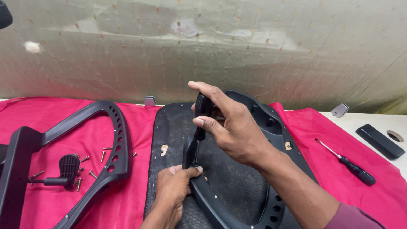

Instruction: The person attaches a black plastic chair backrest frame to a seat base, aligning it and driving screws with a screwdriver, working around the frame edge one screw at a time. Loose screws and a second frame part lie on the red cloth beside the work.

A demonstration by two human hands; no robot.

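- Nearest you, your left hand (174, 186) sits at the near edge of the desk (364, 121), its fingers (186, 171) closed around the black plastic armrest frame (220, 208) just below the tip of the screwdriver.
- Your right hand (231, 127) is above it, fingers (206, 124) wrapped tightly round the black handle of the upright screwdriver (200, 123); the thumb presses along the handle and the thin shaft runs down to the frame, ending right at your left hand.
- The armrest frame curves over a black fabric-covered seat base (231, 178), which lies flat on the red cloth (140, 140) about the middle of the desk, reaching from the near edge almost to the far edge.
- Toward the left edge a second black armrest frame (112, 148) with a row of holes lies on the cloth, well apart from your hands.
- Inside its curve lie loose brass-coloured screws (103, 156) and a small black lever knob (68, 167).
- To the right, a second screwdriver (348, 163) with a black handle lies on the red cloth, apart from the seat base.
- Near the right edge, on bare desk, lie a flat black pad (379, 141) and a small ring (395, 135) just beside it.
- Two small grey metal pieces (340, 110) stand along the far edge, against a pale dotted sheet (203, 46) that forms the backdrop.
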